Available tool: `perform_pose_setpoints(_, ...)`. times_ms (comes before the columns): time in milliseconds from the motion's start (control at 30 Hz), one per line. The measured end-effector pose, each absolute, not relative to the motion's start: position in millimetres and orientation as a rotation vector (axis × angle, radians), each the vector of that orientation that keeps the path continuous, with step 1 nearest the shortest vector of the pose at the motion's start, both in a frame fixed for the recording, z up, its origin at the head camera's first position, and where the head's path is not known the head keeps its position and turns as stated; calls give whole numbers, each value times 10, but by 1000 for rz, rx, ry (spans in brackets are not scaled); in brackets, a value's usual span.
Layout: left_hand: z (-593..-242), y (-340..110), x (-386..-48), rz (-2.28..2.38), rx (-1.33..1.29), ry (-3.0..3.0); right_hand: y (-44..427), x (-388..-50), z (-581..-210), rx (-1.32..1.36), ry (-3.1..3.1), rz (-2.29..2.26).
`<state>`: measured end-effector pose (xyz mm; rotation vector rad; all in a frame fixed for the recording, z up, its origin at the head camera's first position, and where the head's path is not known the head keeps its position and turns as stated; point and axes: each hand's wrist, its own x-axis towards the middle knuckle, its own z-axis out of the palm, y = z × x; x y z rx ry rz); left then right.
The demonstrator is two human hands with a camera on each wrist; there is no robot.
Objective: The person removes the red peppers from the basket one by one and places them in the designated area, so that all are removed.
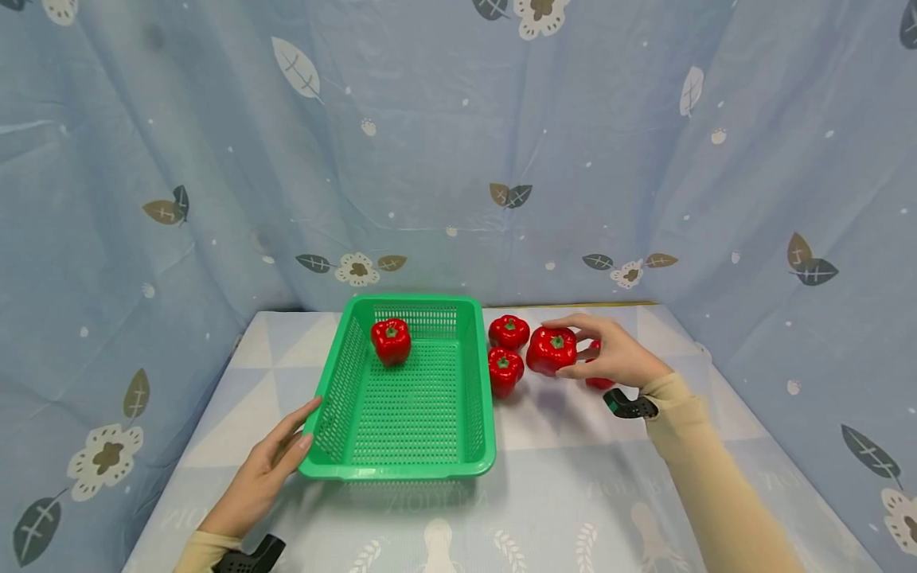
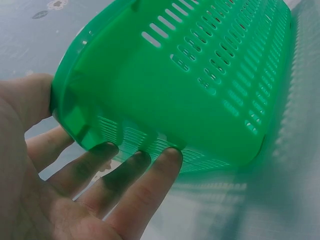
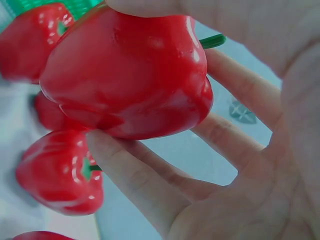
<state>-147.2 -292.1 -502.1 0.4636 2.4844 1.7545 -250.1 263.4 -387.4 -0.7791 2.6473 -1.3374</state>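
Note:
My right hand [image 1: 609,350] holds a red bell pepper [image 1: 551,351] with a green stem, thumb on one side and fingers on the other. The right wrist view shows this bell pepper [image 3: 130,75] close up. At the near left corner of a green plastic basket [image 1: 401,471], my left hand [image 1: 261,469] grips the rim, its fingers against the outer wall in the left wrist view. Inside the basket, toward the back left, sits another bell pepper [image 1: 391,342]. Two more, a rear bell pepper [image 1: 509,331] and a nearer bell pepper [image 1: 505,372], stand just right of the basket.
Red shows behind my right hand, where another bell pepper [image 1: 600,380] is partly hidden. A pale patterned cloth covers the table [image 1: 544,493]. Blue curtains [image 1: 444,159] with leaves and flowers enclose the back and both sides.

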Motion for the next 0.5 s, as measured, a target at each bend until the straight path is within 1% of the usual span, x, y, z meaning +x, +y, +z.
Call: perform_pose_setpoints(500,-5011,-2908,-1473,1747,455,2505,2664,-2397,-4288,-639,2626,-1415)
